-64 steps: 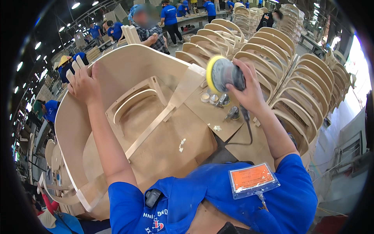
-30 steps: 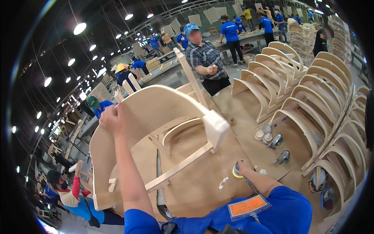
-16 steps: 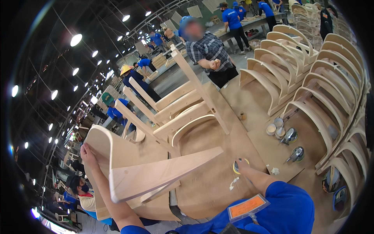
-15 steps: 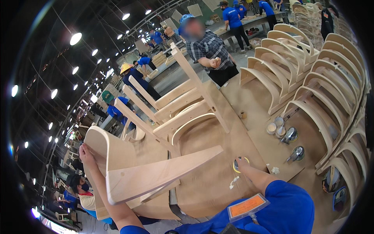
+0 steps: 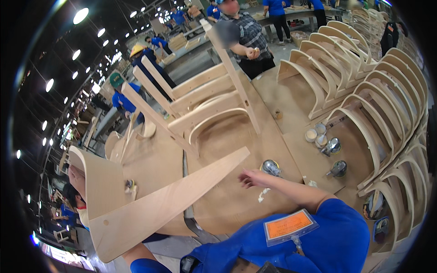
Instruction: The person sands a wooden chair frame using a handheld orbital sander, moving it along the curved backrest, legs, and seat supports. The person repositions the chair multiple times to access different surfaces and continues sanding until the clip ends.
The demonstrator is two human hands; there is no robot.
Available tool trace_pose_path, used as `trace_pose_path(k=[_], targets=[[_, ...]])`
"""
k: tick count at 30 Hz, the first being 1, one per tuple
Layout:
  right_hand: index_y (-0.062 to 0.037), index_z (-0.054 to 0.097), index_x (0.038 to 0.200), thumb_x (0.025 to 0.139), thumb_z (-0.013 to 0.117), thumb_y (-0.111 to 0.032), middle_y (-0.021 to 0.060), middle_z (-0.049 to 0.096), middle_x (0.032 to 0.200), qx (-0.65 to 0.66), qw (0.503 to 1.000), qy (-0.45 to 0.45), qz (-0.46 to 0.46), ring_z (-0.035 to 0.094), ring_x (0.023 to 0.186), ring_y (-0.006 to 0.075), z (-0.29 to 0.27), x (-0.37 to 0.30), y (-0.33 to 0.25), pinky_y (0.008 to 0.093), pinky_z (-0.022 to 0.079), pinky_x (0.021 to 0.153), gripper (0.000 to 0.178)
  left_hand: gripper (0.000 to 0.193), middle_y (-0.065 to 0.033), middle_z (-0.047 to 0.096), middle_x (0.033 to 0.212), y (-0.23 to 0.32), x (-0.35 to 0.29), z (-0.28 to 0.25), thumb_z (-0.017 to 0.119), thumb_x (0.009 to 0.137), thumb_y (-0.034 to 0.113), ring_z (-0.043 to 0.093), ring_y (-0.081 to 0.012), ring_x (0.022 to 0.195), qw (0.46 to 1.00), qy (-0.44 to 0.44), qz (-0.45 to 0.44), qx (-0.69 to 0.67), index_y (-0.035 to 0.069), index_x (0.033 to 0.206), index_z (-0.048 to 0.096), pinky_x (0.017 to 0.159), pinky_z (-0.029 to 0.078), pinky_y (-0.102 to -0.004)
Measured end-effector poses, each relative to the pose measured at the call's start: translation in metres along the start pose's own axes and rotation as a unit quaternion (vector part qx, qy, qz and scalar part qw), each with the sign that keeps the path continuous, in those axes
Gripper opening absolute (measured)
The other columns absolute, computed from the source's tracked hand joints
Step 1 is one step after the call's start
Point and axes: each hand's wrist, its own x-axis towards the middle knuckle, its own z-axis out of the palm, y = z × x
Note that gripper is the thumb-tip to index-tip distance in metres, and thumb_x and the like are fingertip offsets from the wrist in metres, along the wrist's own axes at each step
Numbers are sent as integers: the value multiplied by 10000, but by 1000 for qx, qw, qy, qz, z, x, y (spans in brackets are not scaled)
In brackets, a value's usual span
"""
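A curved, pale wooden chair part [image 5: 150, 207] with a long tapered arm is held up at the left, above the covered table. My left hand [image 5: 76, 179] grips its far left edge, partly hidden behind the panel. Near the tapered tip, my right hand [image 5: 251, 178] is open and holds nothing, its fingers apart. Just beyond that hand, a round hand-held sander [image 5: 271, 167] rests on the table. An assembled wooden chair frame [image 5: 207, 120] stands on its side past the chair part.
Brown sheeting [image 5: 232, 207] covers the table. Two more sanders, one [image 5: 337, 169] nearer, and several small pots [image 5: 312, 135] sit at the right. Rows of curved chair frames [image 5: 364, 132] line the right side. A person in a plaid shirt [image 5: 250, 38] stands opposite.
My right hand has let go of the sander and moved left toward the tapered tip. My left hand and the chair part have shifted left and lower in view.
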Motion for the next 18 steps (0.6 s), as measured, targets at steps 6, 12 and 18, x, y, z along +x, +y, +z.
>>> trace_pose_path(k=[6, 12, 18], targets=[[-38, 544, 1174, 911, 402, -620, 108, 619, 1099, 257, 956, -141, 15, 588, 1059, 225, 115, -19, -47, 360, 502, 848, 655, 433, -29, 603, 865, 17, -28, -16, 438, 991, 402, 529, -107, 800, 999, 14, -35, 19, -5, 1006, 587, 740, 432, -258], [-76, 600, 1055, 893, 486, -595, 52, 685, 888, 263, 961, -86, 7, 667, 826, 182, 134, -20, -62, 311, 525, 715, 555, 420, -34, 612, 888, 59, -73, -24, 440, 995, 382, 531, -113, 814, 995, 47, -74, 44, -9, 1022, 590, 756, 432, -262], [-28, 556, 1119, 885, 596, -464, 73, 635, 1018, 295, 954, -24, 40, 643, 827, 173, 135, -11, -77, 305, 568, 731, 497, 407, -38, 621, 911, 137, -159, -87, 442, 998, 362, 533, -118, 828, 981, 121, -123, 91, -14, 1039, 592, 772, 433, -266]])
